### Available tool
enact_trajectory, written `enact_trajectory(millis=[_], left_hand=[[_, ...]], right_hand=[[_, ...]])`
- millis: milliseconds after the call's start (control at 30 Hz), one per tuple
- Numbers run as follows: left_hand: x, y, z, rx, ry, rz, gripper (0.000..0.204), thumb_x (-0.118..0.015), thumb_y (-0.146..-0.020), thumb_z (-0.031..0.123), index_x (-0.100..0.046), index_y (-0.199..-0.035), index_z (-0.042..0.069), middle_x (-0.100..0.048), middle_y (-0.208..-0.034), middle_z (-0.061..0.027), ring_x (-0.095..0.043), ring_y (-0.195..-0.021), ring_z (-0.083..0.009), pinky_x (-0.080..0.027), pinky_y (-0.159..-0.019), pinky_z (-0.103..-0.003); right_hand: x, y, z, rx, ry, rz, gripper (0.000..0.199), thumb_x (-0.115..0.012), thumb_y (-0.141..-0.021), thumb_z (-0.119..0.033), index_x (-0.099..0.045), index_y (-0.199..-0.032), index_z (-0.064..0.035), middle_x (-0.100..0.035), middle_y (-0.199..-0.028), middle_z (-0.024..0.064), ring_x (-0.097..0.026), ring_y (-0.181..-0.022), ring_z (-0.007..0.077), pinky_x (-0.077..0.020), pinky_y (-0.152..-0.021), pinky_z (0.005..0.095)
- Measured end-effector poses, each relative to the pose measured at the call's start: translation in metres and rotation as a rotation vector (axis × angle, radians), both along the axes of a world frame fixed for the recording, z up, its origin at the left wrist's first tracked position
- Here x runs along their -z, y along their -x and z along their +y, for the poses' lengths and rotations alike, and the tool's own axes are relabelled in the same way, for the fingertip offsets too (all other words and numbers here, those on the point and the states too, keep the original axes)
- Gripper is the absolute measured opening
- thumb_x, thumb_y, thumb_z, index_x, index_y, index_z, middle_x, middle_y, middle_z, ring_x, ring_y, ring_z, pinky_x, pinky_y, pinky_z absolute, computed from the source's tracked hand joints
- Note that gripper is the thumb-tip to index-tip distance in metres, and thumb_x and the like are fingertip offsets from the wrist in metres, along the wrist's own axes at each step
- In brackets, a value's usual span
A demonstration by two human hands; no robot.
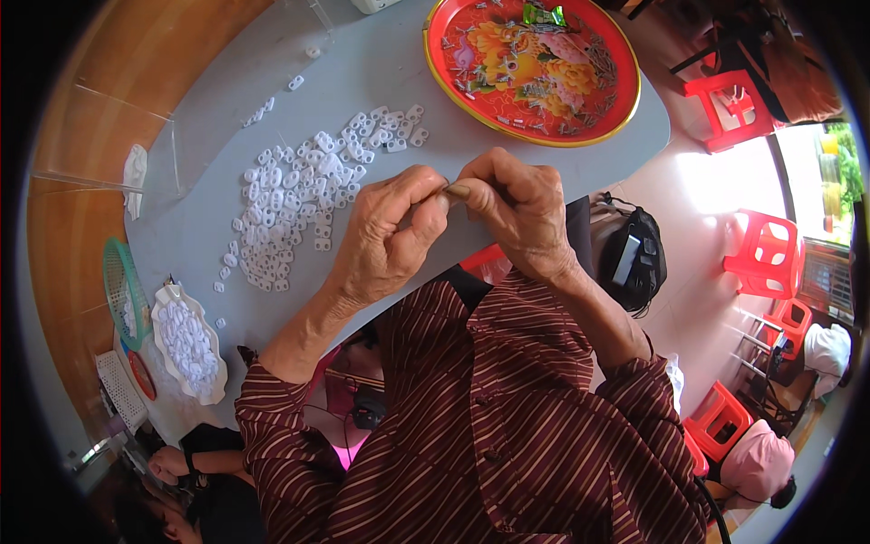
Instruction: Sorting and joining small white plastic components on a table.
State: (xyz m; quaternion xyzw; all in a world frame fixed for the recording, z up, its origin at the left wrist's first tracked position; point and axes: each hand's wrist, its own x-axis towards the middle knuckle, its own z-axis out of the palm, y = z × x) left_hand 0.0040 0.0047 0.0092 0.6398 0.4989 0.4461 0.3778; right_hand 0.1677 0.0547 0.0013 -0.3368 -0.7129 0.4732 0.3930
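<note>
My left hand (pixel 390 231) and my right hand (pixel 521 213) meet over the near edge of the grey table, thumbs and forefingers pinched together at the tips. Whatever lies between the fingertips is hidden or too small to make out. Just left of my left hand spreads a loose pile of small white plastic pieces (pixel 294 190), many showing two holes. Beyond my right hand stands a round red tray (pixel 441 86) with a gold rim and a flower print. Small grey metal pins (pixel 548 102) lie scattered over it, with a shiny green packet (pixel 544 15) at its far side.
At the left, a scalloped white dish (pixel 217 392) holds more white pieces, beside a green mesh basket (pixel 115 281). Another person's hand (pixel 168 464) shows at lower left. A black mesh bag (pixel 634 258) and red plastic stools (pixel 761 254) are to the right.
</note>
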Motion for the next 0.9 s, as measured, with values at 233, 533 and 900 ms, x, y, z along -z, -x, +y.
enact_trajectory(millis=[233, 533, 900], left_hand=[[-0.006, -0.001, 0.001, -0.006, 0.173, -0.091, 0.016, -0.051, -0.089, 0.011, -0.048, -0.08, -0.002, -0.048, -0.065, -0.0045, -0.043, -0.061, -0.0113, -0.039, -0.057, -0.026], [0.002, 0.001, 0.0, -0.04, 0.143, -0.097, 0.019, -0.051, -0.089, 0.014, -0.049, -0.076, -0.001, -0.05, -0.063, -0.0029, -0.044, -0.059, -0.0093, -0.039, -0.055, -0.027], [0.002, 0.001, -0.001, -0.071, 0.178, -0.089, 0.018, -0.051, -0.088, 0.014, -0.051, -0.077, 0.0, -0.048, -0.061, -0.0021, -0.042, -0.058, -0.0085, -0.037, -0.053, -0.026]], right_hand=[[0.0, -0.004, 0.003, -0.008, 0.202, 0.054, 0.018, -0.067, -0.085, -0.016, -0.061, -0.082, 0.0008, -0.06, -0.062, 0.0045, -0.054, -0.057, 0.0085, -0.0441, -0.052, 0.0245], [-0.005, -0.001, -0.002, -0.038, 0.285, 0.125, 0.015, -0.065, -0.086, -0.013, -0.062, -0.086, 0.0019, -0.063, -0.07, 0.0033, -0.053, -0.064, 0.0069, -0.0457, -0.06, 0.0224], [0.009, -0.007, 0.009, -0.148, 0.392, 0.317, 0.014, -0.062, -0.087, -0.003, -0.059, -0.101, 0.0006, -0.06, -0.086, 0.0009, -0.055, -0.08, 0.0076, -0.0469, -0.075, 0.0228]])
